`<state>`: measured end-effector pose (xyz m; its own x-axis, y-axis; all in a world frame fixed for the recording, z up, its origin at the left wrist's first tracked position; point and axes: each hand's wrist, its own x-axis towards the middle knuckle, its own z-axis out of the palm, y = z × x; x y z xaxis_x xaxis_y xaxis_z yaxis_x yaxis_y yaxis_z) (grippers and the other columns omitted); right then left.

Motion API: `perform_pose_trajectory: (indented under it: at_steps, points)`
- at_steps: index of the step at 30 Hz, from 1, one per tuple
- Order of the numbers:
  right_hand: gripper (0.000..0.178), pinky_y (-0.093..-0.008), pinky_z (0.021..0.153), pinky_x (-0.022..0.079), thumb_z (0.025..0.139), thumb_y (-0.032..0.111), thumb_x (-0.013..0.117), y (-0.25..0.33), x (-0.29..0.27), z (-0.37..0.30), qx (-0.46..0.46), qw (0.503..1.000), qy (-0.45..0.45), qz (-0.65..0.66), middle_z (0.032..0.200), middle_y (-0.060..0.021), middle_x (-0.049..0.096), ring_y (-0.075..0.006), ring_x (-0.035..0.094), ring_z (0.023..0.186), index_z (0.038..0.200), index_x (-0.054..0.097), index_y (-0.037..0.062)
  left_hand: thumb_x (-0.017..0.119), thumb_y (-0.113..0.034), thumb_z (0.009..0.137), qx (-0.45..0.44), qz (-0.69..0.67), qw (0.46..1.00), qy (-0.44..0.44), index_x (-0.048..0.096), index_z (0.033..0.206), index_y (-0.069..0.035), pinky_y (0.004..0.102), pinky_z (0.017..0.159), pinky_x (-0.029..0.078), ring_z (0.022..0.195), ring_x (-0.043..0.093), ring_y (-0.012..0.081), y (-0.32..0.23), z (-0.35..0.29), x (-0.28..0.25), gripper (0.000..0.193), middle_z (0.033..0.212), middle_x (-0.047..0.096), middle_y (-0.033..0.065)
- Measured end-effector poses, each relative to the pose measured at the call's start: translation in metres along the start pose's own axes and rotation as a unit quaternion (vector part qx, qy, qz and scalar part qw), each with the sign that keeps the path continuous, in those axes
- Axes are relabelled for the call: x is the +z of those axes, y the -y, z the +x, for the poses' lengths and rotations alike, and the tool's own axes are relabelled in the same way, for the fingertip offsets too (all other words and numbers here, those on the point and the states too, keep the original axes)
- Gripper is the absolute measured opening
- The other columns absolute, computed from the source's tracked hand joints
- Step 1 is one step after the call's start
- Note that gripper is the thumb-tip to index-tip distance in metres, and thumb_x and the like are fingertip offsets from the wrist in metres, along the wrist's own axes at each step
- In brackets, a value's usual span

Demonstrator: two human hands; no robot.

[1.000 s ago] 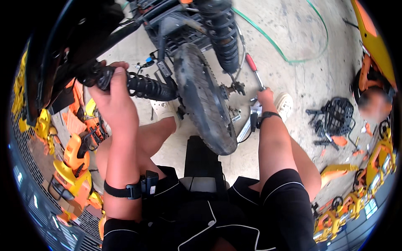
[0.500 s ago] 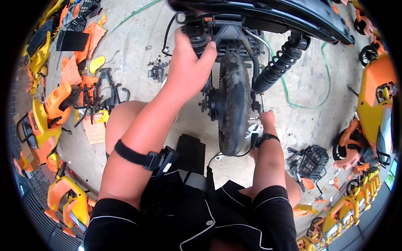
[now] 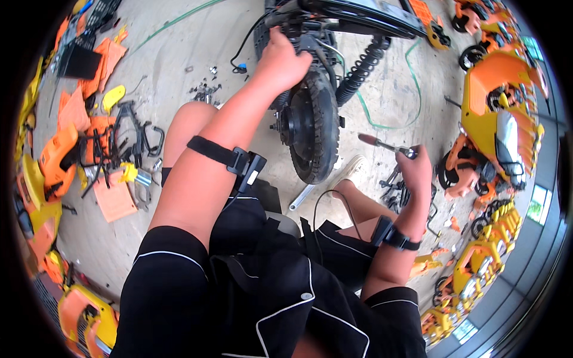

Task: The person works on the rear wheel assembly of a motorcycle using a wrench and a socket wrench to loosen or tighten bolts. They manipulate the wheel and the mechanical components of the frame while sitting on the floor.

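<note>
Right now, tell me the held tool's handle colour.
The handle is dull red, clearest in the head view.

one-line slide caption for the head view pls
Left grip at black vehicle parts near a wheel, right grip holding a red-handled tool, orange-and-yellow vehicle bodies on both sides.

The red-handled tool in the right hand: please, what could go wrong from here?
1. The red-handled tool is held near its metal end with its handle sticking out, so a loose grip by the right hand might let it drop.
2. The left hand is against dark frame parts by the wheel; its fingers could perhaps be pinched if something shifts.
3. A wrench lies on the floor near the wheel; a foot might catch it.
</note>
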<state>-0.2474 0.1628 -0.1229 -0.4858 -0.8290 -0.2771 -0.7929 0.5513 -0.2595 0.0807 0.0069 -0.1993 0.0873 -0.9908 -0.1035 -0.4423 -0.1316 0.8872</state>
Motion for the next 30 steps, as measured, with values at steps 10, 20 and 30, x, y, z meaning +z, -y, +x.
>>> perform_pose_trajectory:
  at_steps: [10, 20, 30]
  points:
    - [0.040, -0.0376, 0.072, 0.054, 0.073, 0.029, 0.075, -0.012, -0.003, -0.047, 0.051, 0.995, -0.045, 0.069, 0.080, -0.0167, 0.070, -0.0297, 0.071, 0.077, 0.098, 0.065, 0.0000, 0.069, -0.025, 0.080, 0.035, 0.009, 0.997, -0.065, 0.042, 0.120, 0.009, 0.0449, 0.092, 0.050, 0.100, 0.066, 0.0421, 0.006, 0.008, 0.015, 0.059, 0.107, 0.065, 0.0284]
    - [0.037, -0.0291, 0.061, 0.051, 0.076, 0.020, 0.082, -0.089, 0.012, -0.078, 0.082, 0.952, -0.094, 0.280, 0.077, -0.0087, 0.067, -0.0134, 0.064, 0.067, 0.097, 0.064, -0.0040, 0.065, 0.003, 0.081, -0.023, -0.281, 0.941, -0.188, 0.062, 0.098, -0.001, 0.0302, 0.065, 0.047, 0.073, 0.060, 0.0145, -0.008, 0.016, 0.053, 0.018, 0.089, 0.063, 0.0059]
    - [0.033, -0.0320, 0.062, 0.053, 0.078, 0.017, 0.078, -0.073, 0.016, -0.055, 0.040, 0.994, 0.041, 0.089, 0.078, -0.0118, 0.070, -0.0161, 0.068, 0.065, 0.099, 0.065, -0.0037, 0.065, -0.005, 0.080, -0.117, -0.297, 0.941, -0.110, 0.060, 0.108, 0.000, 0.0324, 0.065, 0.047, 0.072, 0.057, 0.0156, -0.028, -0.001, 0.029, 0.028, 0.087, 0.062, 0.0056]
